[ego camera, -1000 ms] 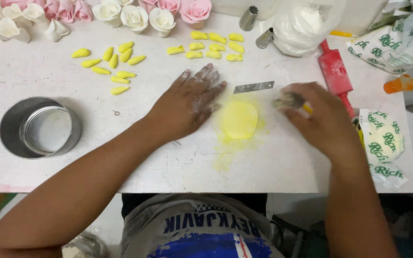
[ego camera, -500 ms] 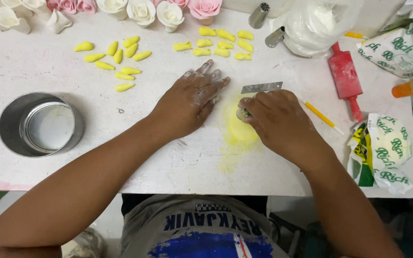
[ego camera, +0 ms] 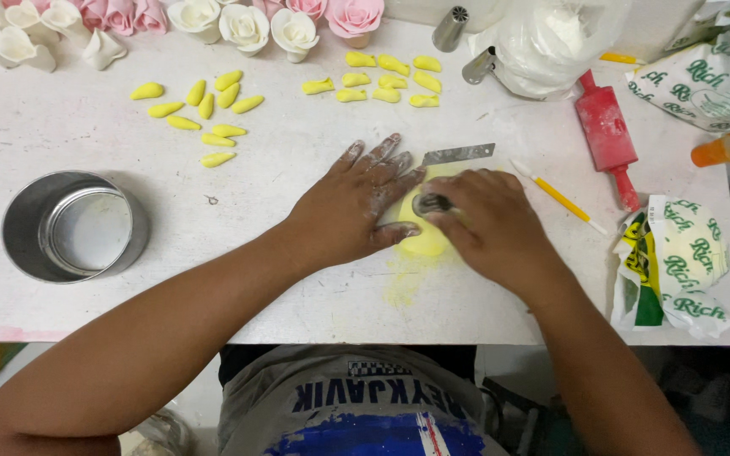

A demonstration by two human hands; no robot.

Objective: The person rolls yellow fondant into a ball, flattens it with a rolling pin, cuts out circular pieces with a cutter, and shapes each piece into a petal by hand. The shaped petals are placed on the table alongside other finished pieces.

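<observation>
At the centre of the frame I see the yellow paste sheet point(ego camera: 422, 239) lying flat on the white table point(ego camera: 280, 203), pinned between both hands. My left hand point(ego camera: 352, 207) rests flat and spread on its left edge, gripping nothing. My right hand point(ego camera: 487, 224) pinches a small metal cutter point(ego camera: 431, 204), pressed upright onto the sheet's upper part, directly below the fingertips. The sheet's longer run goes top to bottom. The right hand is nearer the cutter; a metal blade point(ego camera: 458, 154) lies just above.
</observation>
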